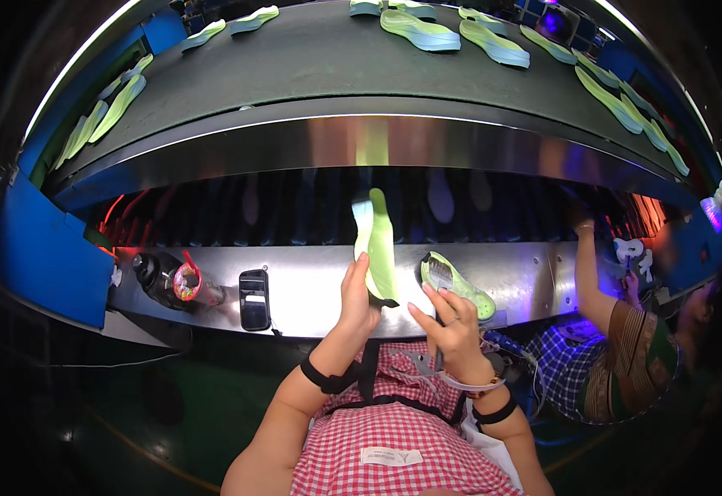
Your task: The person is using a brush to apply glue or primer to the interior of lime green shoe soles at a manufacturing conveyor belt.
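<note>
My left hand (358,295) is closed round the lower end of a yellow-green shoe sole (382,240) with a pale blue-white side. The sole stands up on end in front of me, above the steel bench. My right hand (454,331) grips a brush (439,271), its dark handle showing below the fingers. The bristles are over the hollow of a pale green, sole-shaped piece (475,295) lying on the bench; whether they touch it I cannot tell.
A conveyor belt (311,62) carries several green-and-blue soles behind the steel bench (311,281). On the bench's left are a dark bottle (156,279), a patterned cup (187,283) and a black case (254,299). A co-worker's arm (592,273) reaches in at the right.
</note>
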The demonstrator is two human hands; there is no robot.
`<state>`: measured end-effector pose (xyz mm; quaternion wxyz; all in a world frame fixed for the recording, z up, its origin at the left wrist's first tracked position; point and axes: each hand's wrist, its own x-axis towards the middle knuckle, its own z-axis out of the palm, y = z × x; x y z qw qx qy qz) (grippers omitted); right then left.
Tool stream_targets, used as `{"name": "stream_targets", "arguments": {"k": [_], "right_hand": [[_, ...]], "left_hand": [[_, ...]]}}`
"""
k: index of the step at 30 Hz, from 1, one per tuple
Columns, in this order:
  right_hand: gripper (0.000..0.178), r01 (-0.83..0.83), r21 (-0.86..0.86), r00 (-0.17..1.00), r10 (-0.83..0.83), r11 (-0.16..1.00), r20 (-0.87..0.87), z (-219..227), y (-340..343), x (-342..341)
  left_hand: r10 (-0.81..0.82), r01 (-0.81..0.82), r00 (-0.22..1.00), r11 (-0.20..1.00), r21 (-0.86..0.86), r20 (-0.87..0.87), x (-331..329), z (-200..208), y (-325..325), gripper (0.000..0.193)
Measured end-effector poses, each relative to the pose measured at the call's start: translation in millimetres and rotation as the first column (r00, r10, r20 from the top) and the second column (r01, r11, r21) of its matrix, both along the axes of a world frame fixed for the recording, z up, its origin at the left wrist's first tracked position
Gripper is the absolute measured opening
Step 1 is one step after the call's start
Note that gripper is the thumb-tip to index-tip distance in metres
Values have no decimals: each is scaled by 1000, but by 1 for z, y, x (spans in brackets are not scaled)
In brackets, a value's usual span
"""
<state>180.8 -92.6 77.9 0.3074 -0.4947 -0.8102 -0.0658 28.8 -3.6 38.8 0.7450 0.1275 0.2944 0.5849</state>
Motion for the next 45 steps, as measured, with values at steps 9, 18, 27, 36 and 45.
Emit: {"name": "stream_targets", "arguments": {"k": [9,18,27,36,45], "right_hand": [[56,46,90,982,-62,995,179,-22,7,-25],[53,74,-4,994,-73,997,85,-15,4,-18],[42,60,-285,789,-221,957,-574,-18,0,58],[39,147,-254,787,-269,956,-555,-11,-1,71],[44,92,-113,834,-138,989,-535,-28,-1,74]], "left_hand": [[94,-86,991,993,81,-100,-1,-2,-13,33],[128,-93,972,980,176,-198,-1,-2,-12,33],[-303,365,896,918,151,-326,-92,70,-49,45],[-384,215,916,718,662,118,-116,190,83,54],[269,-221,962,880,420,-57,-94,227,183,82]]}}
